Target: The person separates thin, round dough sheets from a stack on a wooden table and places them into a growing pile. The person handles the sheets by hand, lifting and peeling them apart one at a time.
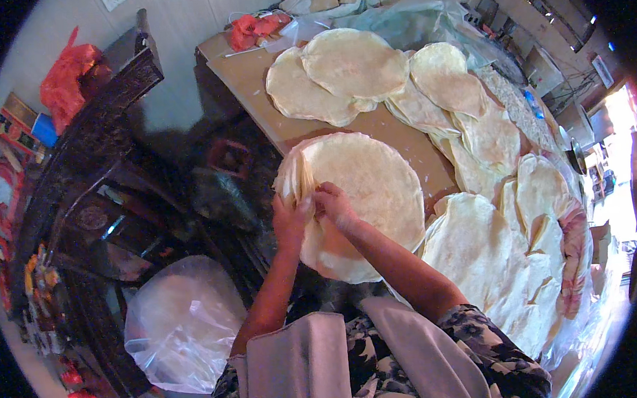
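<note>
Several thin round flatbreads (pixel 371 180) lie stacked at the near edge of a brown table (pixel 248 86). At the left side of this stack, my left hand (pixel 292 219) grips the raised, bunched edges of the flatbread layers (pixel 298 173). Close beside it, my right hand (pixel 334 204) has bent fingers at the same edges; whether it pinches any layer cannot be made out. Farther back on the table, more flatbreads (pixel 354 64) overlap each other.
Many folded flatbreads (pixel 467 245) cover the right side. A clear plastic bag (pixel 187 325) stands low at the left, near dark carved wooden furniture (pixel 98 118) with a red bag (pixel 74 76) on it. Plastic sheeting (pixel 412 24) and a red plastic bag (pixel 253 29) lie at the back.
</note>
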